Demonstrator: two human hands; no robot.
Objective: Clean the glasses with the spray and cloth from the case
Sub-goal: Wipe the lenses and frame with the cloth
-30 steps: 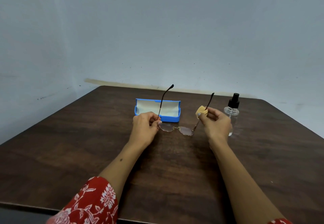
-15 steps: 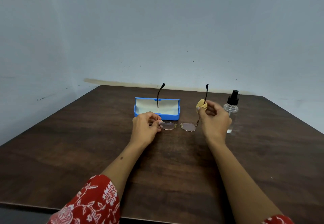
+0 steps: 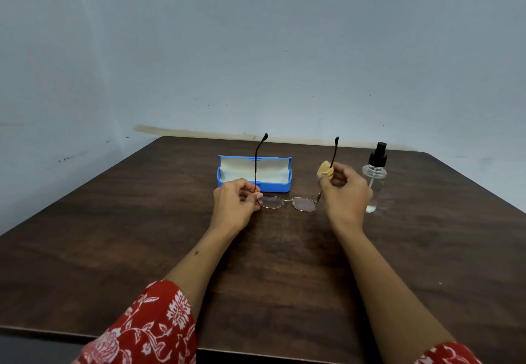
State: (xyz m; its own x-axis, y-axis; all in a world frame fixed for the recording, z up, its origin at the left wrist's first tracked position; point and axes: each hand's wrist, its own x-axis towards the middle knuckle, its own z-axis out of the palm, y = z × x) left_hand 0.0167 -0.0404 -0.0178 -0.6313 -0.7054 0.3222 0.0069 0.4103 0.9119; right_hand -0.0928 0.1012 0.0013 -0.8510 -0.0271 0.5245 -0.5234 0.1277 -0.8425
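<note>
Thin metal-rimmed glasses hang lenses down just above the dark table, both arms pointing up. My left hand pinches the left hinge of the frame. My right hand pinches a small folded tan cloth around the right arm of the glasses. The open blue case with a pale lining lies just behind the glasses. A clear spray bottle with a black nozzle stands upright to the right of my right hand.
A pale blue wall rises right behind the table's far edge. The near edge of the table runs below my forearms, and my red patterned sleeves show at the bottom.
The glasses have swung from a slant to level, their arms now nearly vertical. My right hand with the cloth has slid up the right arm.
</note>
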